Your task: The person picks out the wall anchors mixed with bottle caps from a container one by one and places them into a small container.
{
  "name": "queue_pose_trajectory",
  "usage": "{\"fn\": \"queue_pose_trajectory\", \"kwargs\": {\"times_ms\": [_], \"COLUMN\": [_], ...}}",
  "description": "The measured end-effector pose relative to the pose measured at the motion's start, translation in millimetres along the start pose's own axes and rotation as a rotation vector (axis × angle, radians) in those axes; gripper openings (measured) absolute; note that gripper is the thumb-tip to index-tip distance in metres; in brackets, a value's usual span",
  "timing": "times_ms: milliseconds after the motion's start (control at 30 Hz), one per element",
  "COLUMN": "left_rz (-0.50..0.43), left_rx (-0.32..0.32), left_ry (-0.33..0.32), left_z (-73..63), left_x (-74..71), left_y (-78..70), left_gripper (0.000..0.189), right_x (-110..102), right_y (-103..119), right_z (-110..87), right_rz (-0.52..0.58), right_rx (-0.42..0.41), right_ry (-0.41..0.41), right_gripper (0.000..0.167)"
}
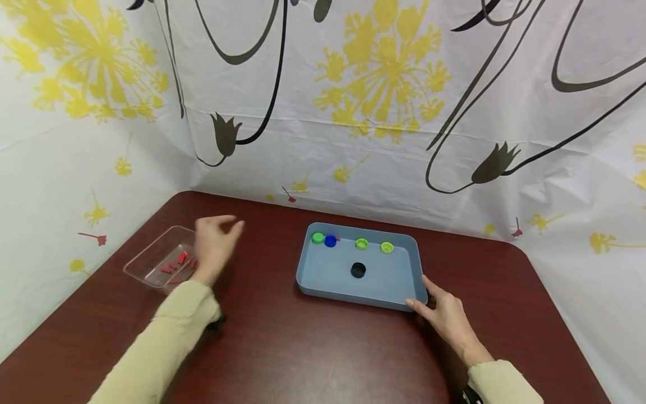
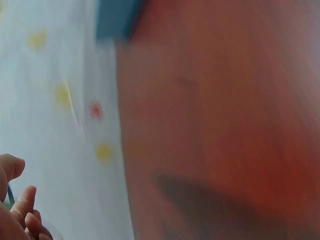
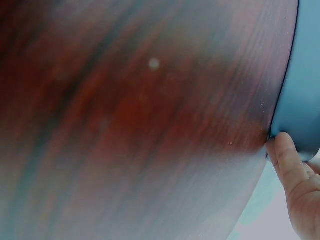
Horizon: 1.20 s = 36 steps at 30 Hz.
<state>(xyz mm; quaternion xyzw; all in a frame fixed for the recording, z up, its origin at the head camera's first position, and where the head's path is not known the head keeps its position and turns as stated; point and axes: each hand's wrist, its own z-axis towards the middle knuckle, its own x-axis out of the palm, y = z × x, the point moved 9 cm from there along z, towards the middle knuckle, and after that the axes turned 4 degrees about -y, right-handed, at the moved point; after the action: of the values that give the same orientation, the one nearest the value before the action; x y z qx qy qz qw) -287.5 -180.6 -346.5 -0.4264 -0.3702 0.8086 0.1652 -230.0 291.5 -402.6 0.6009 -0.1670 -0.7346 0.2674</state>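
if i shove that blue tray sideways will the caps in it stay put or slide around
Probably they will slide. The blue tray has a smooth, flat floor, and the black cap sits loose in the middle, apart from any wall. The green caps and the blue cap lie along the far wall, so they would likely skate along it. All look small and light.

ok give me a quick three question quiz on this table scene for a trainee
1. True or false: the right hand touches the blue tray at its near right corner.
2. How many bottle caps lie in the blue tray?
3. What is the left hand nearest to? A: clear container with red pieces B: black cap C: blue cap

Key: 1 true; 2 five; 3 A
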Motion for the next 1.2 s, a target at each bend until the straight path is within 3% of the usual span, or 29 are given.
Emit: {"fn": "queue_pose_trajectory", "kwargs": {"times_ms": [133, 233, 333, 433, 667, 867, 1200], "left_rz": [-0.152, -0.223, -0.239, -0.224, -0.105, -0.103, -0.004], "left_rx": [0.0, -0.041, -0.139, -0.226, -0.26, -0.266, -0.185], "left_ry": [0.109, 0.176, 0.24, 0.272, 0.223, 0.193, 0.133], "left_z": [-6.6, -17.2, -32.5, -46.6, -58.9, -67.2, -74.2], "left_x": [61.4, 103.0, 137.0, 159.5, 178.3, 187.5, 197.6], "left_y": [-51.6, -82.9, -98.1, -101.6, -100.5, -99.9, -97.9], "left_gripper": [0.03, 0.029, 0.029, 0.031, 0.033, 0.031, 0.039], "right_x": [-1, -2, -1, 0, 0, 1, 1], "right_y": [-3, -5, -5, -4, -4, -5, -6], "right_z": [-1.1, -1.5, -2.0, -2.1, 0.2, 0.0, -1.2], "right_rz": [-0.006, -0.01, -0.003, 0.011, 0.001, 0.009, 0.021], "right_rx": [0.01, 0.015, 0.015, 0.012, 0.006, 0.03, 0.054], "right_ry": [0.003, -0.001, -0.001, 0.002, -0.004, 0.013, 0.026], "right_gripper": [0.075, 0.075, 0.074, 0.074, 0.074, 0.075, 0.075]}}
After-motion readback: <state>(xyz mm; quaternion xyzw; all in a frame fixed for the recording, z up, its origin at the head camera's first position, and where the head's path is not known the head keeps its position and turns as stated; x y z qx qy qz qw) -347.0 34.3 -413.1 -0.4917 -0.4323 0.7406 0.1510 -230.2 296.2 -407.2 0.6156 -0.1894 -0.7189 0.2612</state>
